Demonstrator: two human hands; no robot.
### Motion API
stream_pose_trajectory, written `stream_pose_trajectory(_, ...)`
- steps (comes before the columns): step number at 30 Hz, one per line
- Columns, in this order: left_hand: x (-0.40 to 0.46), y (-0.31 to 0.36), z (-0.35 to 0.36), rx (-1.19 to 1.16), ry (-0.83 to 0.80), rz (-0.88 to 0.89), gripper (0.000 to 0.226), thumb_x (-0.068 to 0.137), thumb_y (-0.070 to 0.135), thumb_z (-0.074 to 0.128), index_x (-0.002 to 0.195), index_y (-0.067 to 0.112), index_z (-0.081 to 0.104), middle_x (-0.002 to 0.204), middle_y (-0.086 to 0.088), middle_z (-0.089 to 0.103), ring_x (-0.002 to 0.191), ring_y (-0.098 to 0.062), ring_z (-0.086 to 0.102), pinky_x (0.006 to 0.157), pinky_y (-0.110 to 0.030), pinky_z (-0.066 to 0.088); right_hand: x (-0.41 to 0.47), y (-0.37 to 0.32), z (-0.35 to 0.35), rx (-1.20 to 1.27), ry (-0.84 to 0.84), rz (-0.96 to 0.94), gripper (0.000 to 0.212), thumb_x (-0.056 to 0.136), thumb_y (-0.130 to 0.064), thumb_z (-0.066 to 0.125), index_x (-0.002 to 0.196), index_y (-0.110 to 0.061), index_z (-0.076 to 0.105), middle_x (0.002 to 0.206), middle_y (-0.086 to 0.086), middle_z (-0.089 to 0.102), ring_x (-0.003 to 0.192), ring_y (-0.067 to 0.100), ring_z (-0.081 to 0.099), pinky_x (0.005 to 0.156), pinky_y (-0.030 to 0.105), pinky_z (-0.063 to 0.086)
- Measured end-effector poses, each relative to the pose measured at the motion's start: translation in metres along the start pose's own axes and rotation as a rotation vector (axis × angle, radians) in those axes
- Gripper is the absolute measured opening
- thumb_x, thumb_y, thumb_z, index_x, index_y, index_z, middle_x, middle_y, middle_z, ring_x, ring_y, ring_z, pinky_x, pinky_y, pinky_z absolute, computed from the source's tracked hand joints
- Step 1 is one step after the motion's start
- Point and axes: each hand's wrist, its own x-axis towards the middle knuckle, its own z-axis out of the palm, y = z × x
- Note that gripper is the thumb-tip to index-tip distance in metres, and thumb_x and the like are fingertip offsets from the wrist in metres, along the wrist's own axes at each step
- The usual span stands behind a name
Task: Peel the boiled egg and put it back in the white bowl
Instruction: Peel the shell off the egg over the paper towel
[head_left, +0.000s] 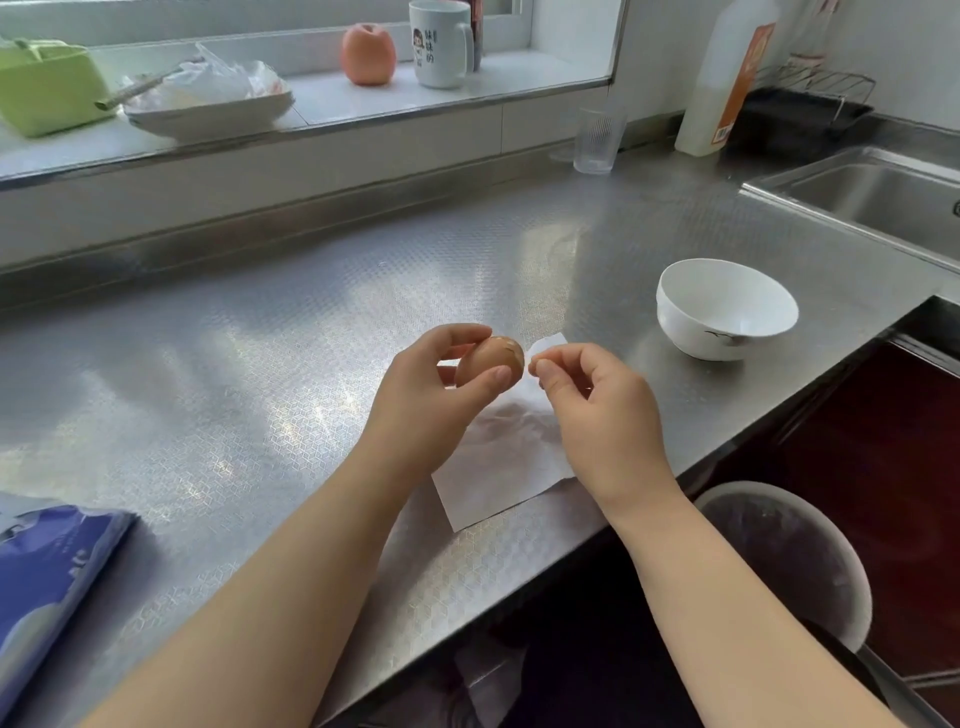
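Note:
My left hand (436, 400) holds a brown boiled egg (485, 361) between thumb and fingers, above a white paper napkin (501, 467) on the steel counter. The egg's far end shows cracked shell. My right hand (597, 410) is just right of the egg, thumb and forefinger pinched together at its cracked end; whether a shell bit is between them I cannot tell. The white bowl (691, 317) stands empty on the counter to the right, apart from both hands.
A clear glass (597, 140) and a white bottle (727, 78) stand at the back, a sink (883, 197) at the right. A blue packet (47, 587) lies at the front left. A lined bin (789, 561) sits below the counter edge. The sill holds a mug, an apple and plates.

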Motion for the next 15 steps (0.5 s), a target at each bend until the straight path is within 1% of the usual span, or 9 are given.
stream_pose_trajectory(2, 0.000, -0.001, 0.000, -0.023, 0.013, -0.003, 0.036, 0.083, 0.026, 0.078, 0.117, 0.030, 0.066, 0.110, 0.013, 0.070, 0.087, -0.001, 0.070, 0.077, -0.023, 0.056, 0.001, 0.002, -0.005, -0.044, -0.033, 0.014, 0.010, 0.087, -0.023, 0.069, 0.080, -0.030, 0.070, 0.075, -0.020, 0.068, 0.074, -0.009, 0.060, 0.066, 0.002, 0.040)
stream_pose_trajectory(5, -0.001, -0.001, 0.001, -0.061, 0.029, -0.004, 0.034, 0.086, 0.023, 0.075, 0.118, 0.031, 0.066, 0.111, 0.011, 0.069, 0.094, -0.007, 0.070, 0.087, -0.034, 0.057, 0.002, 0.005, -0.009, -0.120, -0.102, 0.030, 0.004, 0.083, -0.025, 0.072, 0.085, -0.028, 0.071, 0.081, -0.015, 0.070, 0.080, -0.007, 0.062, 0.069, 0.002, 0.041)
stream_pose_trajectory(8, -0.002, -0.001, 0.003, -0.101, 0.027, -0.012, 0.032, 0.088, 0.019, 0.072, 0.116, 0.033, 0.066, 0.112, 0.011, 0.069, 0.095, -0.007, 0.070, 0.093, -0.038, 0.056, 0.003, 0.004, -0.010, -0.176, -0.145, 0.021, 0.004, 0.084, -0.022, 0.070, 0.085, -0.025, 0.070, 0.080, -0.014, 0.070, 0.078, -0.005, 0.062, 0.068, 0.003, 0.041)
stream_pose_trajectory(11, -0.002, -0.001, 0.004, -0.122, 0.020, -0.015, 0.031, 0.088, 0.019, 0.071, 0.115, 0.035, 0.065, 0.114, 0.010, 0.068, 0.099, -0.008, 0.069, 0.096, -0.038, 0.054, 0.006, 0.000, -0.014, -0.187, -0.224, 0.011, 0.022, 0.091, -0.010, 0.058, 0.096, -0.025, 0.073, 0.087, -0.017, 0.070, 0.083, -0.008, 0.061, 0.073, -0.002, 0.038)
stream_pose_trajectory(13, -0.003, 0.000, 0.004, -0.129, 0.016, -0.017, 0.031, 0.088, 0.019, 0.070, 0.115, 0.034, 0.065, 0.116, 0.008, 0.068, 0.106, -0.013, 0.068, 0.098, -0.041, 0.053, 0.010, -0.004, -0.017, -0.165, -0.189, -0.022, 0.027, 0.092, -0.007, 0.054, 0.103, -0.024, 0.072, 0.090, -0.018, 0.068, 0.086, -0.010, 0.060, 0.076, -0.002, 0.038)
stream_pose_trajectory(15, -0.003, 0.001, 0.004, -0.139, 0.009, -0.014, 0.032, 0.088, 0.019, 0.070, 0.116, 0.032, 0.066, 0.117, 0.005, 0.068, 0.110, -0.017, 0.067, 0.100, -0.044, 0.052, 0.013, -0.010, -0.018, -0.094, -0.106, -0.076, 0.019, 0.091, -0.016, 0.061, 0.103, -0.027, 0.071, 0.094, -0.016, 0.068, 0.087, -0.005, 0.062, 0.077, 0.004, 0.042)
